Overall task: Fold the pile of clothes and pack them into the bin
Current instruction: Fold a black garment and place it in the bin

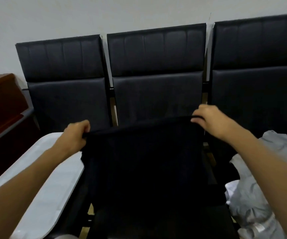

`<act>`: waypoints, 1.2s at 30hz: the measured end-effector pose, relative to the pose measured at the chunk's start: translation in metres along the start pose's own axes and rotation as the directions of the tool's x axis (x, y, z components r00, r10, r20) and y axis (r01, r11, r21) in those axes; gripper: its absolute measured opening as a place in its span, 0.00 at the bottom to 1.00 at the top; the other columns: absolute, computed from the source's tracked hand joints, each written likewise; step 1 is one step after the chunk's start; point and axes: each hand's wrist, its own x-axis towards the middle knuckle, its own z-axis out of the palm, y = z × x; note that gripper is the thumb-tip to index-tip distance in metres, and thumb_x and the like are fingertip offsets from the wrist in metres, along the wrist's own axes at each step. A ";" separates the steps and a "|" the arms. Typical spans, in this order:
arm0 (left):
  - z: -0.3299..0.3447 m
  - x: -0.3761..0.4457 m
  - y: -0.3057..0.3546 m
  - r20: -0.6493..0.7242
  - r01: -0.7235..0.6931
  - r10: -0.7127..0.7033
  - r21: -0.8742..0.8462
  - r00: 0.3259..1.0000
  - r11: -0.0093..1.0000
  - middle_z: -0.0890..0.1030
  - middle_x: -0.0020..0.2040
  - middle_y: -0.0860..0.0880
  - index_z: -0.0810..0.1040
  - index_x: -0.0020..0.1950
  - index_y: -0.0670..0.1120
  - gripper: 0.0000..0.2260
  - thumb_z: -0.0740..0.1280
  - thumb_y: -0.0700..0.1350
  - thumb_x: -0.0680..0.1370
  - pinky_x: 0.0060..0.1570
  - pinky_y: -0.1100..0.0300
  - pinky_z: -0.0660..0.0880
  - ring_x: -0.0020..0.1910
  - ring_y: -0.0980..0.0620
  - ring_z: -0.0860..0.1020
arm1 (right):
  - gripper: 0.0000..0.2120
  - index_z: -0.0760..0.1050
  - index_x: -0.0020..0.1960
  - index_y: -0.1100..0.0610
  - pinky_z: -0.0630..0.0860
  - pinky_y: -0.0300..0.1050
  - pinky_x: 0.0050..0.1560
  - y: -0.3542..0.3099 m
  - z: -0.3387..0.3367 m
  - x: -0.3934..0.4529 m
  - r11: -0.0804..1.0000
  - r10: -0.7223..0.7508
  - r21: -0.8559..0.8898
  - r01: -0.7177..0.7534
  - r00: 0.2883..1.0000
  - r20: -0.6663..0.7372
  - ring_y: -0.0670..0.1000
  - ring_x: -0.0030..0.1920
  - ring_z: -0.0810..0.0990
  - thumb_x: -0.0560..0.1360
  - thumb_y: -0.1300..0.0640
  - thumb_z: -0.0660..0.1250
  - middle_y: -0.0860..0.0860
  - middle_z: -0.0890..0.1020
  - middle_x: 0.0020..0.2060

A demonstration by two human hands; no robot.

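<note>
I hold a black garment [144,163] stretched out in front of me, hanging down over the middle seat. My left hand [75,133] pinches its top edge at the left corner. My right hand [208,119] grips the top edge at the right corner, a little higher. A white bin [53,178] stands on the left seat under my left forearm; only part of its rim and inside shows. A pile of light grey and white clothes [259,195] lies on the right seat beneath my right forearm.
A row of three black padded chairs [156,66] stands against a pale wall. A dark red wooden cabinet [3,109] is at the far left. The chair frame shows below the garment.
</note>
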 end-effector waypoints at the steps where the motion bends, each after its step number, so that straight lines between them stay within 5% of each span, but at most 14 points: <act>1: -0.011 0.014 0.005 -0.051 -0.001 0.002 0.021 0.999 1.000 0.72 0.32 0.48 0.62 0.33 0.51 0.18 0.64 0.29 0.64 0.34 0.50 0.73 0.34 0.39 0.74 | 0.09 0.82 0.55 0.63 0.75 0.53 0.56 0.005 -0.013 0.013 0.999 0.031 -0.013 -0.032 0.998 -0.057 0.62 0.52 0.78 0.78 0.60 0.68 0.60 0.78 0.48; 3: -0.034 0.038 0.017 -0.172 -0.017 0.027 0.063 0.985 0.998 0.71 0.32 0.48 0.63 0.32 0.48 0.16 0.65 0.30 0.64 0.36 0.47 0.75 0.35 0.38 0.74 | 0.08 0.82 0.55 0.62 0.75 0.55 0.57 0.012 -0.037 0.032 0.998 0.042 -0.034 -0.050 0.982 -0.187 0.63 0.52 0.78 0.77 0.61 0.69 0.59 0.77 0.48; 6: -0.061 0.053 0.030 -0.307 -0.076 0.102 0.097 0.946 0.992 0.73 0.34 0.47 0.68 0.34 0.46 0.13 0.66 0.29 0.66 0.37 0.44 0.75 0.36 0.38 0.73 | 0.08 0.83 0.54 0.59 0.72 0.45 0.53 0.014 -0.064 0.037 0.999 0.040 0.037 -0.029 0.936 -0.350 0.55 0.49 0.78 0.75 0.62 0.71 0.52 0.76 0.44; 10: -0.059 0.028 0.023 -0.281 -0.091 0.129 0.146 0.951 0.985 0.74 0.33 0.47 0.68 0.35 0.46 0.14 0.68 0.30 0.65 0.35 0.46 0.74 0.35 0.38 0.74 | 0.07 0.84 0.48 0.55 0.73 0.31 0.46 -0.004 -0.069 0.003 0.956 0.073 0.293 0.026 0.943 -0.323 0.46 0.43 0.79 0.70 0.63 0.76 0.51 0.81 0.40; 12: -0.038 -0.004 0.012 -0.201 -0.085 0.123 0.188 0.972 0.979 0.76 0.32 0.47 0.70 0.34 0.48 0.14 0.70 0.31 0.64 0.33 0.51 0.73 0.34 0.37 0.77 | 0.07 0.83 0.41 0.55 0.74 0.32 0.41 -0.016 -0.051 -0.029 0.874 0.066 0.485 0.029 0.982 -0.178 0.43 0.37 0.78 0.67 0.63 0.78 0.55 0.82 0.35; 15: 0.011 -0.064 -0.012 0.016 -0.133 0.134 0.251 0.991 0.959 0.79 0.35 0.49 0.76 0.37 0.49 0.11 0.71 0.34 0.65 0.32 0.55 0.71 0.36 0.38 0.80 | 0.06 0.83 0.40 0.57 0.75 0.35 0.39 -0.029 0.003 -0.075 0.758 -0.036 0.631 -0.163 0.956 0.291 0.42 0.35 0.78 0.66 0.58 0.79 0.53 0.82 0.32; 19: 0.067 -0.128 -0.040 0.476 -0.138 -0.030 0.313 0.879 0.940 0.73 0.46 0.55 0.70 0.43 0.55 0.12 0.73 0.53 0.71 0.38 0.56 0.69 0.46 0.49 0.79 | 0.05 0.82 0.50 0.52 0.75 0.39 0.40 -0.040 0.091 -0.124 0.777 -0.093 0.475 -0.414 0.671 0.736 0.42 0.37 0.78 0.74 0.56 0.75 0.45 0.81 0.35; 22: 0.088 -0.154 -0.047 0.663 -0.068 -0.052 0.154 0.747 0.986 0.72 0.47 0.57 0.72 0.45 0.56 0.18 0.73 0.65 0.68 0.42 0.62 0.70 0.45 0.58 0.75 | 0.11 0.80 0.58 0.52 0.78 0.39 0.44 -0.041 0.124 -0.143 0.793 -0.078 0.333 -0.510 0.458 0.885 0.45 0.43 0.83 0.78 0.50 0.69 0.48 0.84 0.42; 24: 0.105 -0.162 -0.043 0.656 -0.038 -0.017 0.069 0.754 0.997 0.73 0.47 0.58 0.76 0.46 0.56 0.21 0.68 0.72 0.67 0.43 0.64 0.71 0.44 0.60 0.75 | 0.11 0.79 0.58 0.54 0.78 0.39 0.45 -0.032 0.135 -0.145 0.799 0.004 0.274 -0.536 0.459 0.888 0.45 0.42 0.84 0.79 0.50 0.68 0.49 0.84 0.43; 27: 0.140 -0.159 -0.016 0.651 -0.118 0.098 -0.013 0.752 0.993 0.73 0.46 0.61 0.76 0.49 0.59 0.23 0.62 0.75 0.67 0.49 0.62 0.74 0.44 0.63 0.75 | 0.07 0.80 0.51 0.53 0.79 0.43 0.46 -0.007 0.153 -0.146 0.825 0.275 0.192 -0.531 0.675 0.685 0.48 0.43 0.84 0.77 0.50 0.69 0.50 0.84 0.41; 29: 0.167 -0.148 0.020 0.651 -0.164 0.170 -0.070 0.740 0.984 0.72 0.47 0.61 0.75 0.52 0.59 0.16 0.65 0.67 0.73 0.51 0.61 0.74 0.45 0.64 0.74 | 0.10 0.79 0.55 0.53 0.78 0.48 0.54 0.013 0.164 -0.150 0.820 0.484 0.053 -0.569 0.741 0.465 0.54 0.53 0.82 0.77 0.50 0.69 0.52 0.81 0.50; 31: 0.190 -0.134 0.061 0.640 -0.201 0.242 -0.137 0.730 0.970 0.72 0.48 0.62 0.75 0.54 0.59 0.11 0.65 0.63 0.76 0.50 0.62 0.72 0.46 0.63 0.73 | 0.16 0.74 0.62 0.56 0.76 0.53 0.59 0.028 0.170 -0.152 0.761 0.611 -0.034 -0.647 0.699 0.372 0.59 0.59 0.78 0.77 0.51 0.69 0.57 0.77 0.57; 36: 0.235 -0.072 0.155 0.570 -0.201 0.319 -0.263 0.757 0.944 0.73 0.50 0.59 0.74 0.58 0.56 0.12 0.65 0.59 0.78 0.51 0.61 0.73 0.48 0.59 0.75 | 0.24 0.67 0.66 0.61 0.75 0.53 0.59 0.056 0.180 -0.140 0.609 0.715 0.018 -0.793 0.560 0.418 0.63 0.62 0.76 0.77 0.49 0.68 0.61 0.76 0.61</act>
